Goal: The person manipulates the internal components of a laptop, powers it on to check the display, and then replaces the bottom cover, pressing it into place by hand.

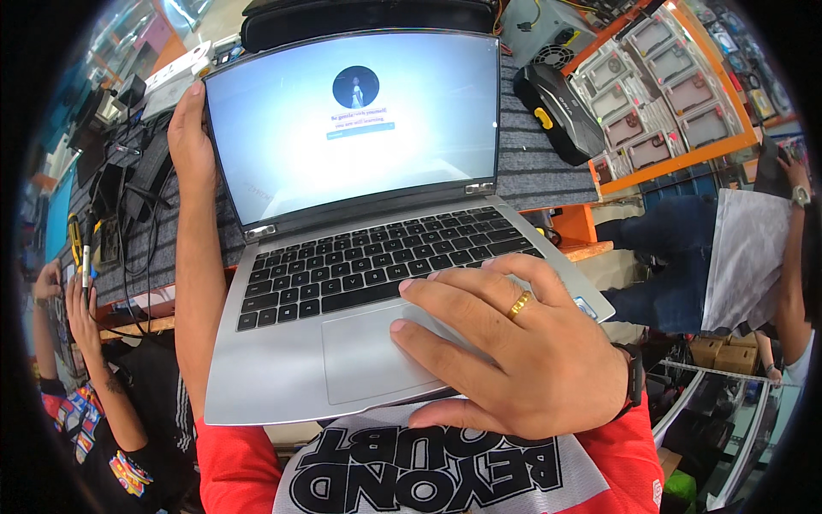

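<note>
A silver laptop (265,368) with black keys lies unfolded before me, its base reaching over the table edge toward my body. Its lit screen (360,171) shows a pale blue page with a round picture and a text box. My left hand (192,141) grips the screen's left edge; most of its fingers are hidden behind the lid. Over the touchpad (360,360) and lower keys rests my right hand (522,351), fingers stretched out and holding nothing. It wears a gold ring and a dark wristband.
A striped grey table mat (544,184) lies under the laptop. Right of the screen stands a black box (561,116), beside an orange-framed case (668,86) of phone cases. Cables (141,206) and a power strip (175,73) lie left. People (111,411) are at both sides.
</note>
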A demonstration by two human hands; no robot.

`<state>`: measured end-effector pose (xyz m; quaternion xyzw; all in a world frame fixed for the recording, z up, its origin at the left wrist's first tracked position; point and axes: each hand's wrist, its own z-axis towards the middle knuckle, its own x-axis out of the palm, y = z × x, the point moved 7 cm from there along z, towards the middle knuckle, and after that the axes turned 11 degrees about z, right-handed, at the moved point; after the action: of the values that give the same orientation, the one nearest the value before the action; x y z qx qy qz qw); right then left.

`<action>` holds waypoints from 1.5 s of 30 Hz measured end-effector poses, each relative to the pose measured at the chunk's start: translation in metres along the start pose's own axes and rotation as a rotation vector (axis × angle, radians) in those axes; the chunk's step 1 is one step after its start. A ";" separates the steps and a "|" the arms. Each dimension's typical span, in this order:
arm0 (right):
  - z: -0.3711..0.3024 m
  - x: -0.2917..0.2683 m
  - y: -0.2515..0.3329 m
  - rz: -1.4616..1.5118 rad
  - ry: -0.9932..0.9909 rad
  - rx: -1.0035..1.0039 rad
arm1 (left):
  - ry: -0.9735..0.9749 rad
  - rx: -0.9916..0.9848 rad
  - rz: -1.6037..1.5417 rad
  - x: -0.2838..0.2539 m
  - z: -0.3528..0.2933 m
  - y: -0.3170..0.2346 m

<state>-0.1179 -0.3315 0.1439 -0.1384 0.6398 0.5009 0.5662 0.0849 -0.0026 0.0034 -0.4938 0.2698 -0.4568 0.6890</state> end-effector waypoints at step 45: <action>-0.001 -0.003 -0.005 0.066 -0.093 0.001 | 0.050 -0.015 0.003 -0.002 0.003 0.005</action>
<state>-0.1138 -0.3352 0.1441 -0.0934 0.6173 0.5248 0.5786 0.0882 0.0010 -0.0006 -0.4872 0.2910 -0.4658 0.6790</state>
